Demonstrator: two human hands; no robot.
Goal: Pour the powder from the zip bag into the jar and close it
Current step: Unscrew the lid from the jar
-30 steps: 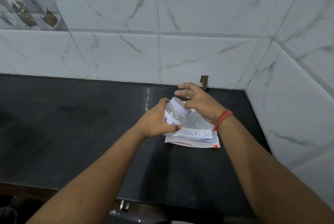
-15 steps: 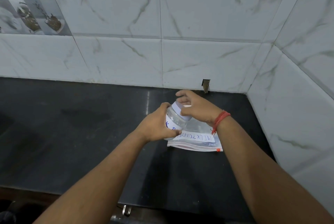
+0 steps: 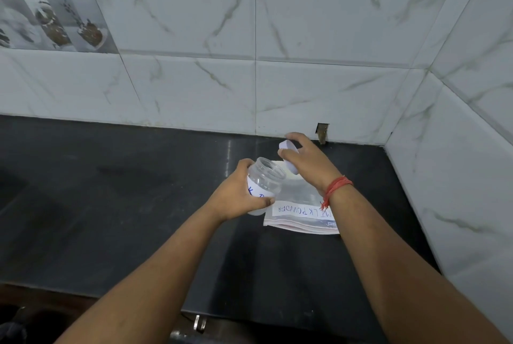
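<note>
While one left hand (image 3: pixel 236 193) grips one jar (image 3: pixel 263 185), one right hand (image 3: pixel 308 160) holds one lid (image 3: pixel 288 156) above one zip bag (image 3: pixel 302 210).

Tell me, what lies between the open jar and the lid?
Nothing: in the head view a bare gap separates jar from lid, with the zip bag behind.

- A home kitchen is suggested by the dark polished stone table (image 3: pixel 116 205), fitted into a corner of tiled walls
- White marble-patterned wall tiles (image 3: pixel 319 24) are seen behind and to the right
- Decorative tiles (image 3: pixel 47 16) printed with bowls and spices are set at upper left
- A zip bag (image 3: pixel 301 212) hand-labelled "MILK POWDER" is laid there
</note>
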